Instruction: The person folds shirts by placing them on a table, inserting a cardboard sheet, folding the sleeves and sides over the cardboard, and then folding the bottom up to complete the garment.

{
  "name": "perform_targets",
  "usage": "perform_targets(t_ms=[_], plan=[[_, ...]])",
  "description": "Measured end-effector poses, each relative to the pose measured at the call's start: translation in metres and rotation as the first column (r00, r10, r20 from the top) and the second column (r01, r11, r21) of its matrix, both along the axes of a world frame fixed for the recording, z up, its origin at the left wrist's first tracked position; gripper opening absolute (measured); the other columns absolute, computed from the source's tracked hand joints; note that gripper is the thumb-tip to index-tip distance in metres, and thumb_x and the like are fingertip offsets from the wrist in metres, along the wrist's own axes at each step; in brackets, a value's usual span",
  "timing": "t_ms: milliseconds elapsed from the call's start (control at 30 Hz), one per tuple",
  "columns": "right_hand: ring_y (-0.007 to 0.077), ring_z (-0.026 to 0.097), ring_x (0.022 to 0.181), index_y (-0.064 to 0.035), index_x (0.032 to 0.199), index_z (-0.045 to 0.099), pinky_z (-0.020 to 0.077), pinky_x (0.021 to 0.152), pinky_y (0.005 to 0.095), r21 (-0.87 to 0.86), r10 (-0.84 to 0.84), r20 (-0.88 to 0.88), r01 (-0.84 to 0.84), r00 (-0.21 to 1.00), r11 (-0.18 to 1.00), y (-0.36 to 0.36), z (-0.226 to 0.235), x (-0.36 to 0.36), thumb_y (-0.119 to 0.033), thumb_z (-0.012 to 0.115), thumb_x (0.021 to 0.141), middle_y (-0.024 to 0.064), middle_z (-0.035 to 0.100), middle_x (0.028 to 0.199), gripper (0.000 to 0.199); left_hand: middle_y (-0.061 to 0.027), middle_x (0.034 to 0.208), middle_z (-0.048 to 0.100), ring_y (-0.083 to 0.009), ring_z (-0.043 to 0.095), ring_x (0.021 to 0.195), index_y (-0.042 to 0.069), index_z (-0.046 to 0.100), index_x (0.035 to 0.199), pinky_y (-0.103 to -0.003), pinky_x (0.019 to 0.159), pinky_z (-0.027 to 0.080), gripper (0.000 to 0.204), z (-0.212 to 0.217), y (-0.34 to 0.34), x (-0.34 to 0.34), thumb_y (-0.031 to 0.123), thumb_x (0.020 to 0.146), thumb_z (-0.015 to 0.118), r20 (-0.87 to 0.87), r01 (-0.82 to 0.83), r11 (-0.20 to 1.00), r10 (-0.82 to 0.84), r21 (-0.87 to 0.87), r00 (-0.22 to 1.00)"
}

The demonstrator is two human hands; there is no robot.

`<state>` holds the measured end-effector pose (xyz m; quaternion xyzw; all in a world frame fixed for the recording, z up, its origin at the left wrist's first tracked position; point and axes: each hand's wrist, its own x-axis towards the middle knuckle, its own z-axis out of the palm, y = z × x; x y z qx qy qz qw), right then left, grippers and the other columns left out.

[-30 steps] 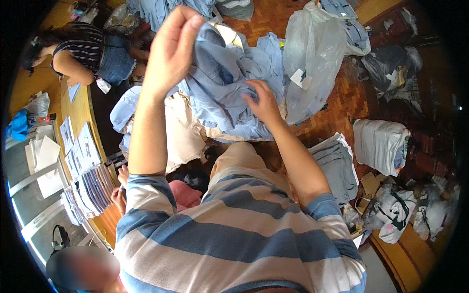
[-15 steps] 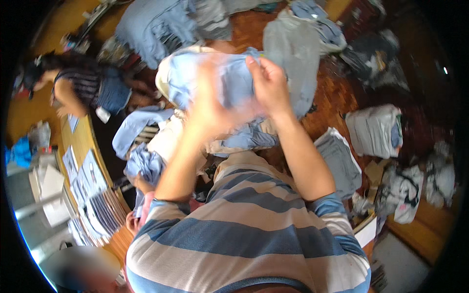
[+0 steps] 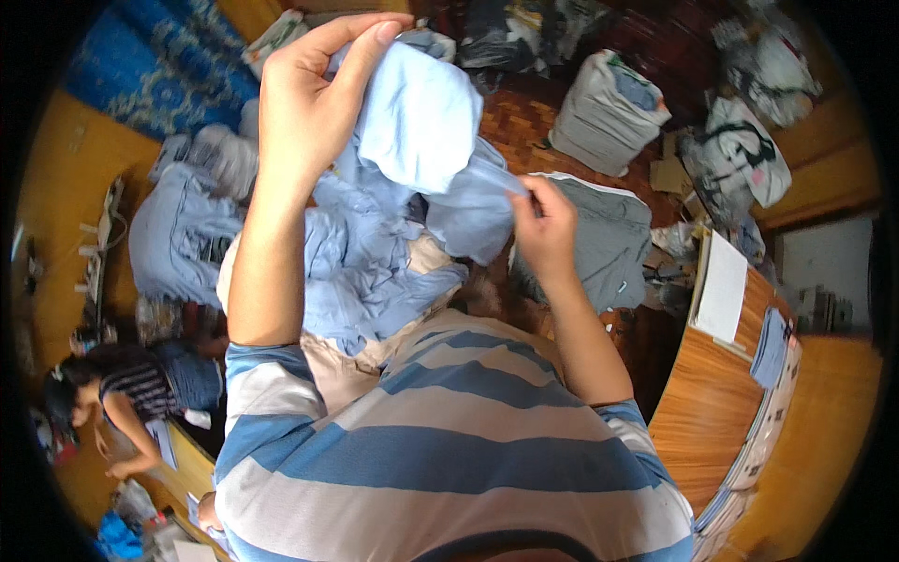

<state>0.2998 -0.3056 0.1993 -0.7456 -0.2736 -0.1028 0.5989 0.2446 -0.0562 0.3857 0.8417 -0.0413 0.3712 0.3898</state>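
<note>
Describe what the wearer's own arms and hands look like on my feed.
The left hand and the right hand are both ungloved, and I see no watch, bracelet or cable on either arm. The short sleeves leave the forearms uncovered; they match the shirt, with broad blue and whitish-grey stripes and a blue band at the cuffs.

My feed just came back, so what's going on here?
The person's left hand and right hand hold up a blue cloth, with a pile of similar cloth just in front of the body. Grey cloth lies off to the right. Over on the left, a co-worker leans forward.
</note>
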Motion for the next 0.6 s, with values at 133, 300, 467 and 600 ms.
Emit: perform_targets(t_ms=[133,300,467,600], plan=[[0.0101,0.059,0.081,0.0011,0.111,0.069,0.0497,0.074,0.0274,0.207,-0.177,-0.046,0.183,0.983,0.961,-0.076,0.05,0.006,-0.01,0.067,0.103,0.0047,0.067,0.089,0.014,-0.0127,0.099,0.075,-0.0297,0.074,0.095,0.003,0.075,0.121,-0.037,0.083,0.057,0.036,-0.015,-0.049,0.043,0.034,0.105,0.067,0.044,0.02,0.853,-0.05,0.522,0.998],[0.0238,0.068,0.077,-0.0015,0.105,0.069,0.0526,0.071,0.0341,-0.007,-0.217,0.191,0.222,0.957,0.975,-0.174,0.143,0.005,-0.019,0.063,0.107,0.0129,0.069,0.085,0.018,-0.0106,0.127,0.06,-0.0372,0.07,0.105,0.019,0.065,0.135,-0.046,0.084,0.06,0.06,-0.053,-0.196,0.041,0.038,0.081,0.08,-0.152,0.186,0.664,-0.11,0.724,0.982],[0.0344,0.069,0.076,-0.0029,0.101,0.072,0.0535,0.07,0.0404,-0.38,-0.155,0.516,0.387,0.842,0.84,-0.331,0.173,0.025,-0.022,0.075,0.097,0.0167,0.071,0.085,0.02,-0.0205,0.104,0.071,-0.0386,0.071,0.101,0.001,0.068,0.109,-0.046,0.092,0.055,0.031,-0.04,-0.226,0.088,-0.004,0.081,0.057,-0.167,0.357,0.823,-0.316,0.442,0.934],[0.0303,0.069,0.079,-0.0008,0.102,0.072,0.054,0.073,0.0366,-0.587,-0.138,0.176,0.217,0.975,0.78,-0.429,0.182,0.001,-0.015,0.077,0.092,0.0144,0.07,0.086,0.018,-0.0034,0.086,0.069,-0.0126,0.064,0.089,-0.003,0.067,0.097,-0.028,0.082,0.051,0.028,-0.007,-0.238,0.092,-0.007,0.078,0.047,-0.334,0.591,0.801,-0.585,-0.094,0.739]])
